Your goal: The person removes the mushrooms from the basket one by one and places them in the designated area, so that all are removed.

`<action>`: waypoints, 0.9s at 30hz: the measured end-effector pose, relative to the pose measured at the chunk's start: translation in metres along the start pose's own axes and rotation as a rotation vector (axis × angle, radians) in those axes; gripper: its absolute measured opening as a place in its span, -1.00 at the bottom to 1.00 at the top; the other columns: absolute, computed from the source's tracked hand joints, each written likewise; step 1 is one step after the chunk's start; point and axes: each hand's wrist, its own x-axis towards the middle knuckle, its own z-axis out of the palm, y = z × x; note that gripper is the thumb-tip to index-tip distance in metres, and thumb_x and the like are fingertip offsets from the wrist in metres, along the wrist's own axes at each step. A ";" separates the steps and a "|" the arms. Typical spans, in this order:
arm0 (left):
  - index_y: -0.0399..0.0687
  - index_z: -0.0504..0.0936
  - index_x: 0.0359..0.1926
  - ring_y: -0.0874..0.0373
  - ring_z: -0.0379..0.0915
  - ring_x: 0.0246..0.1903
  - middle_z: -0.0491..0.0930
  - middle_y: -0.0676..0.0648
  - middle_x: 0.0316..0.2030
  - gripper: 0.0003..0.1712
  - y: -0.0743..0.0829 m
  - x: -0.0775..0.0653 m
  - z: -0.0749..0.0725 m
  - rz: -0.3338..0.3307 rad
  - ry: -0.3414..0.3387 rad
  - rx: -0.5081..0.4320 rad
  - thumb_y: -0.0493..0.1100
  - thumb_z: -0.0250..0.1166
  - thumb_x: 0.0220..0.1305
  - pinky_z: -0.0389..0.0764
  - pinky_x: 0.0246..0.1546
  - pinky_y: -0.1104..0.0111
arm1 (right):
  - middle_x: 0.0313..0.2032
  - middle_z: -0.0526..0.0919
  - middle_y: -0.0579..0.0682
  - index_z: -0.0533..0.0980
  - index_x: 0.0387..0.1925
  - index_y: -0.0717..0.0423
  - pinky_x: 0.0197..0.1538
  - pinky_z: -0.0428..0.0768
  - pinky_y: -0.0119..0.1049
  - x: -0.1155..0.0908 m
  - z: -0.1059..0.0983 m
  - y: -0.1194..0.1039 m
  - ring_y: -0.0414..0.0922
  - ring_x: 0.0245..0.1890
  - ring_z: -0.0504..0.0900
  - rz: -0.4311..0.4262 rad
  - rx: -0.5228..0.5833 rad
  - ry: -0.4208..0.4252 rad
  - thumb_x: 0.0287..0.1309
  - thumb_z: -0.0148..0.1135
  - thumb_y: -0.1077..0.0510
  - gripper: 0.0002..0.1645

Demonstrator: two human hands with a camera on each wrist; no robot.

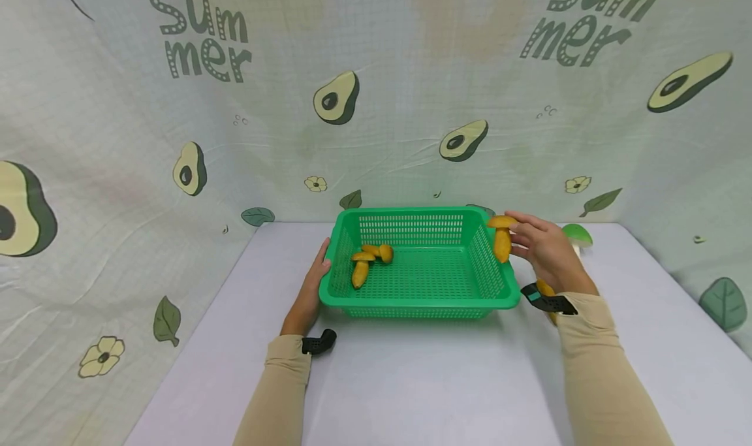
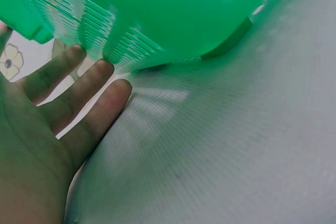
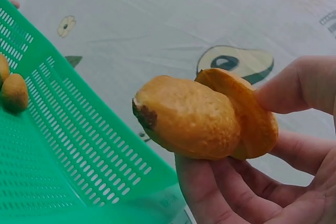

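Observation:
A green plastic basket with slotted walls stands on the table. My right hand pinches a yellow-orange toy mushroom above the basket's right rim. In the right wrist view, the thumb presses the cap of this mushroom and fingers support its stem, dark at the base. My left hand lies along the basket's left side. Its straight fingers touch the slotted wall in the left wrist view. Inside the basket, at the left, lie two similar mushrooms, one stem toward me and another behind it.
Behind my right hand, a green-capped mushroom is partly hidden on the table. Another yellow piece shows beneath the right wrist, mostly covered. A printed cloth with avocados hangs behind and beside the white table.

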 end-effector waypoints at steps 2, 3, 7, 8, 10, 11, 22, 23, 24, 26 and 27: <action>0.48 -0.10 0.59 0.26 -0.34 0.51 -0.13 0.33 0.53 -0.33 0.000 0.001 0.000 0.002 -0.002 -0.005 0.25 -0.20 0.56 -0.29 0.45 -0.07 | 0.10 0.52 -0.07 0.23 0.47 0.27 -0.06 0.64 -0.34 -0.003 -0.004 0.002 -0.12 -0.09 0.60 -0.008 0.017 0.024 0.43 0.18 0.09 -0.29; 0.48 -0.10 0.59 0.25 -0.34 0.51 -0.13 0.32 0.54 -0.33 0.000 0.001 0.000 0.006 -0.002 -0.006 0.24 -0.20 0.56 -0.29 0.45 -0.07 | 0.10 0.52 -0.07 0.25 0.46 0.25 -0.06 0.64 -0.35 -0.004 -0.005 0.003 -0.12 -0.08 0.60 -0.011 0.023 0.039 0.43 0.19 0.08 -0.31; 0.49 -0.10 0.59 0.25 -0.34 0.52 -0.14 0.32 0.54 -0.33 0.000 0.002 0.000 0.014 -0.004 -0.004 0.23 -0.20 0.56 -0.30 0.45 -0.08 | 0.11 0.50 -0.08 0.29 0.45 0.21 -0.08 0.64 -0.37 -0.010 -0.011 0.007 -0.10 -0.06 0.57 -0.020 0.052 0.091 0.43 0.19 0.08 -0.34; 0.50 -0.10 0.59 0.25 -0.34 0.51 -0.14 0.32 0.54 -0.34 0.000 0.001 0.000 0.014 -0.003 -0.002 0.23 -0.20 0.56 -0.30 0.46 -0.08 | 0.11 0.50 -0.08 0.29 0.45 0.21 -0.09 0.64 -0.37 -0.011 -0.012 0.008 -0.09 -0.06 0.56 -0.018 0.059 0.096 0.43 0.19 0.08 -0.33; 0.46 -0.10 0.60 0.26 -0.33 0.51 -0.13 0.32 0.53 -0.33 -0.001 0.001 0.000 0.018 -0.001 -0.004 0.23 -0.20 0.56 -0.30 0.45 -0.08 | 0.11 0.51 -0.10 0.27 0.46 0.22 -0.09 0.64 -0.38 -0.014 -0.014 0.009 -0.10 -0.07 0.56 -0.015 0.054 0.107 0.42 0.20 0.07 -0.31; 0.45 -0.10 0.60 0.26 -0.33 0.51 -0.13 0.33 0.53 -0.33 -0.002 0.001 0.000 0.018 0.001 -0.006 0.23 -0.20 0.56 -0.30 0.45 -0.08 | 0.11 0.51 -0.10 0.26 0.47 0.23 -0.10 0.63 -0.38 -0.015 -0.016 0.010 -0.10 -0.07 0.55 -0.016 0.050 0.108 0.42 0.20 0.06 -0.30; 0.54 -0.09 0.57 0.26 -0.33 0.51 -0.14 0.33 0.53 -0.36 -0.004 -0.001 0.001 0.009 -0.015 -0.005 0.24 -0.22 0.57 -0.29 0.45 -0.08 | 0.06 0.57 -0.12 0.28 0.46 0.21 -0.11 0.66 -0.34 -0.026 -0.036 0.014 -0.14 -0.12 0.63 -0.009 0.057 0.077 0.40 0.23 0.12 -0.31; 0.53 -0.09 0.58 0.27 -0.33 0.51 -0.14 0.33 0.53 -0.36 -0.004 0.000 0.001 0.013 -0.016 -0.005 0.23 -0.22 0.57 -0.29 0.45 -0.08 | 0.05 0.57 -0.13 0.34 0.43 0.17 -0.11 0.66 -0.34 -0.026 -0.038 0.014 -0.14 -0.13 0.63 -0.009 0.057 0.076 0.40 0.23 0.12 -0.36; 0.52 -0.09 0.58 0.27 -0.33 0.51 -0.14 0.33 0.53 -0.36 -0.003 0.000 0.001 0.015 -0.016 -0.005 0.23 -0.22 0.57 -0.29 0.46 -0.07 | 0.05 0.58 -0.12 0.38 0.41 0.13 -0.11 0.66 -0.34 -0.027 -0.040 0.015 -0.14 -0.13 0.63 -0.008 0.060 0.078 0.39 0.24 0.12 -0.39; 0.51 -0.10 0.58 0.26 -0.34 0.51 -0.15 0.33 0.54 -0.35 -0.002 0.000 0.000 0.019 -0.016 -0.005 0.23 -0.22 0.57 -0.31 0.46 -0.07 | 0.05 0.56 -0.12 0.43 0.38 0.09 -0.12 0.66 -0.35 -0.028 -0.044 0.016 -0.15 -0.14 0.62 0.000 0.052 0.091 0.39 0.25 0.11 -0.43; 0.51 -0.10 0.58 0.26 -0.35 0.51 -0.15 0.32 0.54 -0.35 -0.002 0.000 0.000 0.019 -0.015 -0.003 0.23 -0.23 0.57 -0.31 0.46 -0.07 | 0.05 0.54 -0.13 0.45 0.36 0.07 -0.12 0.66 -0.36 -0.029 -0.045 0.017 -0.16 -0.14 0.61 0.007 0.041 0.101 0.39 0.25 0.10 -0.44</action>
